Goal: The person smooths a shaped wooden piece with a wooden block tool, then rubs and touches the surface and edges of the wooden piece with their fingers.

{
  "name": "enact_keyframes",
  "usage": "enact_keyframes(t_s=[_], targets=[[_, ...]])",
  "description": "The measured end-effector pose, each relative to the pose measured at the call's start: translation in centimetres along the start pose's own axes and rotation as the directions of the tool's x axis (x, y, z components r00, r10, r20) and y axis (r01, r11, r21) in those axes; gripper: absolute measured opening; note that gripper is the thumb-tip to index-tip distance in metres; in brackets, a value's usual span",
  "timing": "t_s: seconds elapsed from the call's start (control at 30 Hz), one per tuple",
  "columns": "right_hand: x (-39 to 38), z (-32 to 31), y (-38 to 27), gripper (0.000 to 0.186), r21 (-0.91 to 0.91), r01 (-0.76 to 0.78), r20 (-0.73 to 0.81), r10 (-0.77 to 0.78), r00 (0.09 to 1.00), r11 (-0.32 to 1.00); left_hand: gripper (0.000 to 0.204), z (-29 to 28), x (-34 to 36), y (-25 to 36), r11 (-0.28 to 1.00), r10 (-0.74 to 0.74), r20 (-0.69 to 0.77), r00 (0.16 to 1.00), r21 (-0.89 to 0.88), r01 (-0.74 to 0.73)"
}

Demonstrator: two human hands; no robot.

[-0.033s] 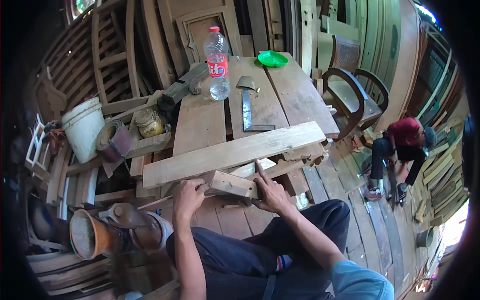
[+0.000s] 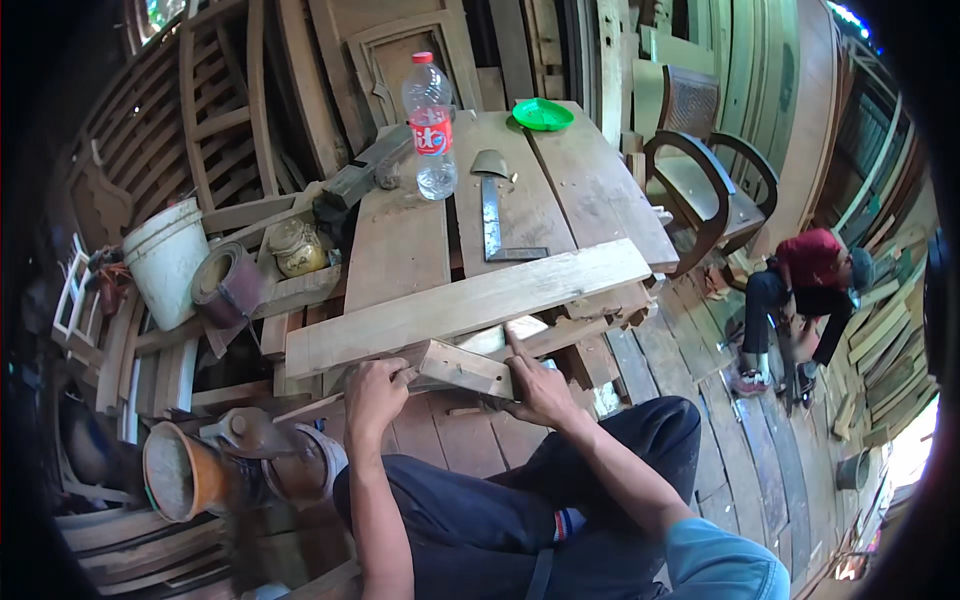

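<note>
Between my two hands is a short, light-brown wooden block (image 2: pixel 462 367) with a small dark hole near its right end. My left hand (image 2: pixel 377 393) closes on its left end, the thumb pressed toward the wood. My right hand (image 2: pixel 540 388) grips the right end, its index finger stretched forward along the far side. Just beyond the block, a long pale plank (image 2: pixel 460 307) lies slantwise across the near end of the workbench (image 2: pixel 400 255). A metal try square (image 2: pixel 492 225) rests flat beyond the plank.
On the bench stand a water bottle (image 2: pixel 431 130) and a green dish (image 2: pixel 542 115). Left are a white bucket (image 2: pixel 165 262), a sanding roll (image 2: pixel 222 285) and a glass jar (image 2: pixel 296 248). An orange bucket (image 2: pixel 205 478) sits lower left. Right are an armchair (image 2: pixel 700 165) and a crouching person (image 2: pixel 805 275).
My hands keep the same hold on the wooden block, with hardly any movement. The view has shifted very slightly.
</note>
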State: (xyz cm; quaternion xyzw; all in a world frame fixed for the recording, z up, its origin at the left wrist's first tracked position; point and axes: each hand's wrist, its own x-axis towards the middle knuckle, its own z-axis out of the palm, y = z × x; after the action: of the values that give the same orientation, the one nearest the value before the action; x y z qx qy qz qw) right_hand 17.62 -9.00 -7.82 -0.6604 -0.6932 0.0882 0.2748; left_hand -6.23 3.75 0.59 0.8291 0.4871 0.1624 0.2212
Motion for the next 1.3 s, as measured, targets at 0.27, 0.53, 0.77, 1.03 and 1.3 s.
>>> enact_keyframes(t_s=[0.27,0.53,0.77,1.03,1.3], targets=[[-0.1,-0.1,-1.0,0.054,0.019,0.026,0.117,-0.028,0.993,0.999,0.019,0.5,0.1,-0.7,0.996,0.072,-0.098,0.993,0.049,-0.068],[-0.6,0.0,-0.2,0.054,0.052,-0.05,0.0,0.05,0.999,0.997,0.018,-0.2,-0.4,0.3,0.999,0.041,-0.04,0.998,0.022,-0.04],[-1.0,-0.2,-0.9,0.069,0.052,0.079,-0.01,-0.079,0.997,0.996,0.019,-0.4,-0.3,-0.8,0.997,0.035,-0.08,0.996,-0.07,-0.041],[-1.5,0.1,0.1,0.059,0.491,-0.174,-0.324,0.365,0.873,0.853,0.02,-0.4,-0.1,-0.1,0.998,0.032,-0.207,0.978,-0.041,-0.041],[-0.9,-3.8,0.7,0.067,0.44,-0.293,-0.251,0.429,0.868,0.849,0.023,-0.4,-0.5,-0.1,0.994,-0.011,-0.164,0.986,-0.109,-0.007]])
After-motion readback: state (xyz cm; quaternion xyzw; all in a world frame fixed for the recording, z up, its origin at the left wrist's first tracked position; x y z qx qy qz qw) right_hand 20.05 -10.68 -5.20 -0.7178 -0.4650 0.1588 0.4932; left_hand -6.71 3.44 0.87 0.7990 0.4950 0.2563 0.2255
